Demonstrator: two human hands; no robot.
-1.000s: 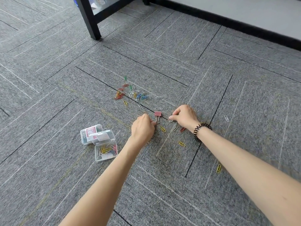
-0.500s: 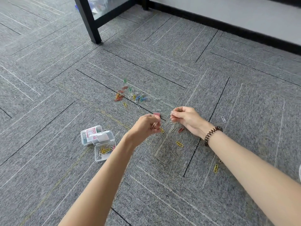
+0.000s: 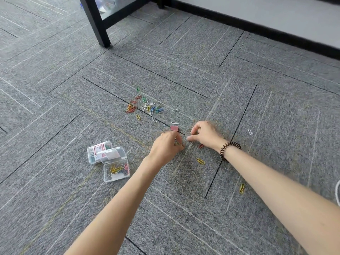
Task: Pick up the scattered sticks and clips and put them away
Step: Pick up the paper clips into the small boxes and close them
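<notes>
Coloured paper clips lie scattered on the grey carpet, with the thickest pile [image 3: 145, 106] beyond my hands. A pink binder clip [image 3: 174, 128] sits just past my left hand [image 3: 166, 145], whose curled fingers hold small clips; a yellow one shows at the fingertips. My right hand [image 3: 205, 134] is low on the carpet and pinches a white paper clip [image 3: 188, 138] between thumb and forefinger. A red clip [image 3: 201, 145] lies under that wrist. Loose yellow clips [image 3: 200, 161] [image 3: 242, 188] and a white clip [image 3: 250, 132] lie nearby.
Two small clear plastic boxes stand to the left of my left arm: an open one [image 3: 116, 171] holding several clips and one with a red label [image 3: 98, 151]. A black furniture leg [image 3: 100, 28] stands at the back. A dark skirting runs along the wall.
Both hands, raised off the carpet half a second ago, have come down again beside the pink binder clip. My right hand now pinches a white clip on the floor.
</notes>
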